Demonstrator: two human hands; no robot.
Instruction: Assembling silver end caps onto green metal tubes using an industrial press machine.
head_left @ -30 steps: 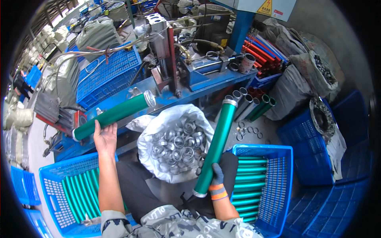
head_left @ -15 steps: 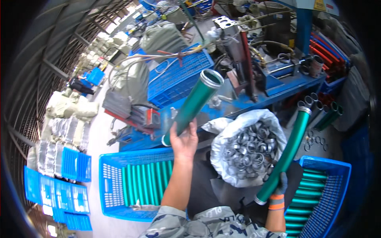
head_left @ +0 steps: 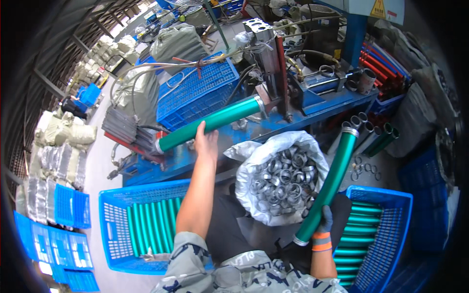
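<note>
Crates of blue plastic lie stacked along the far left edge of the frame, and a larger blue basket (head_left: 117, 229) at lower left holds a row of green tubes (head_left: 151, 222) lying side by side. Just right of it the left forearm rises from the bottom edge to the left hand (head_left: 206, 141), a little left of centre, whose fingers are wrapped over a long green cylinder (head_left: 210, 123) near its middle. That cylinder lies tilted, its lower end toward the left and its metal-capped end touching or just at the grey press fixture (head_left: 273, 73) on the blue workbench (head_left: 337, 105) in the upper middle. Right of the hand, at centre, a silvery bag (head_left: 293, 144) stands open, full of metal rings (head_left: 283, 180). Further right the gloved right hand (head_left: 322, 224), with orange bands at the wrist, is closed round the lower end of a second green cylinder (head_left: 330, 183), which slants up to the right, its capped top near a cluster of upright tubes (head_left: 373, 132). At lower right a second blue basket (head_left: 391, 234) holds more green tubes (head_left: 361, 239).
</note>
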